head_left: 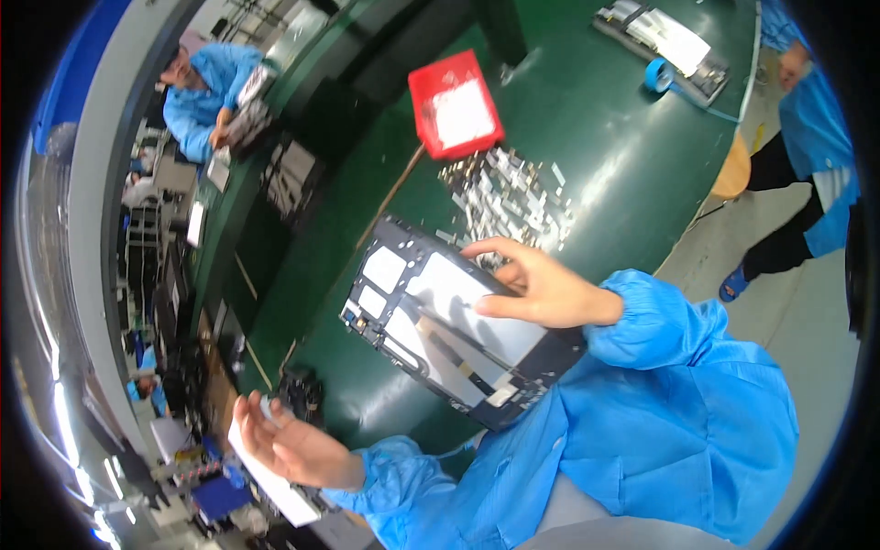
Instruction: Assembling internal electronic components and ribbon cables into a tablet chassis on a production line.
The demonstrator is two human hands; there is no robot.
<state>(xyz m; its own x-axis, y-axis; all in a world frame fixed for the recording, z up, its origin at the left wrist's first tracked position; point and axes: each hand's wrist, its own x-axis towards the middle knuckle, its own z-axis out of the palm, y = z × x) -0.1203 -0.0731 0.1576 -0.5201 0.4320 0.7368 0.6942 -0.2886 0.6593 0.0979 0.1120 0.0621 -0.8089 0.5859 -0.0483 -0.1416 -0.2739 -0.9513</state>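
Note:
A tablet's dark inner frame with silver panels (449,284) is held tilted above the green workbench. My right hand (545,286) grips its far right edge, thumb on the silver face and fingers round the rim. Below and left of the frame, clear of it, my left hand (298,449) is raised with fingers apart and slightly bent. A small pale spot shows at its fingertips; what it is I cannot make out. Beyond my right hand lies a heap of small silver and dark strips (504,197), partly hidden by that hand.
A red bin (420,96) with white contents stands behind the heap. At the far right are more device frames (665,41) and a blue tape roll (658,76). Another dark frame (291,179) lies left. A co-worker (206,101) sits across; another person (816,165) stands right.

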